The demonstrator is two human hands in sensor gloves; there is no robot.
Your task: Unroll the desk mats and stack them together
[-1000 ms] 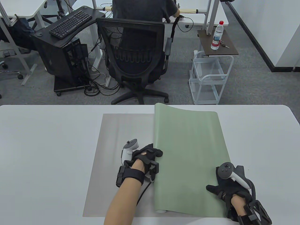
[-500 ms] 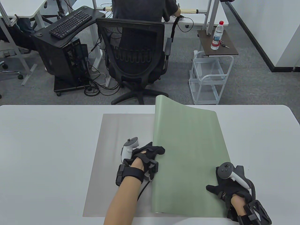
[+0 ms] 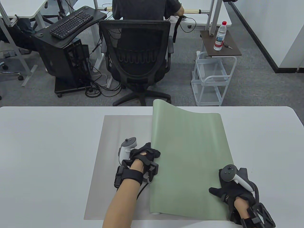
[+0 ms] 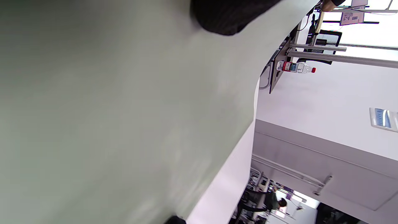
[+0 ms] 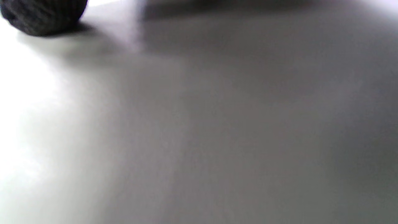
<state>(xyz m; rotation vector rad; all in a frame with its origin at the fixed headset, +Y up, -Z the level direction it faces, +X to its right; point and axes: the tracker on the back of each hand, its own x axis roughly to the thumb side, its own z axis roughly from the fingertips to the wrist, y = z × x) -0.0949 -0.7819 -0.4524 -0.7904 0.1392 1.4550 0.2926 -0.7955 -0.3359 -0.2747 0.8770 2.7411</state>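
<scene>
A grey desk mat (image 3: pixel 118 142) lies flat on the white table (image 3: pixel 42 154). A green desk mat (image 3: pixel 190 154) lies over its right part, flat on the right, its left edge still curled and raised. My left hand (image 3: pixel 148 153) grips that curled left edge, fingers over its top. The green mat fills the left wrist view (image 4: pixel 108 109), with a gloved fingertip (image 4: pixel 230 15) at the top. My right hand (image 3: pixel 224 192) presses flat on the green mat's near right corner, fingers spread. The right wrist view is a blurred pale surface with one fingertip (image 5: pixel 43 15).
Beyond the table's far edge a person sits on a black office chair (image 3: pixel 137 54). A white wire cart (image 3: pixel 211 80) and a small shelf with a water bottle (image 3: pixel 219 35) stand to the right. A black computer stand with a keyboard (image 3: pixel 71 23) is at far left.
My left hand has moved left with the curled edge, so more of the green mat covers the grey one. My right hand has not moved. The chair behind has turned.
</scene>
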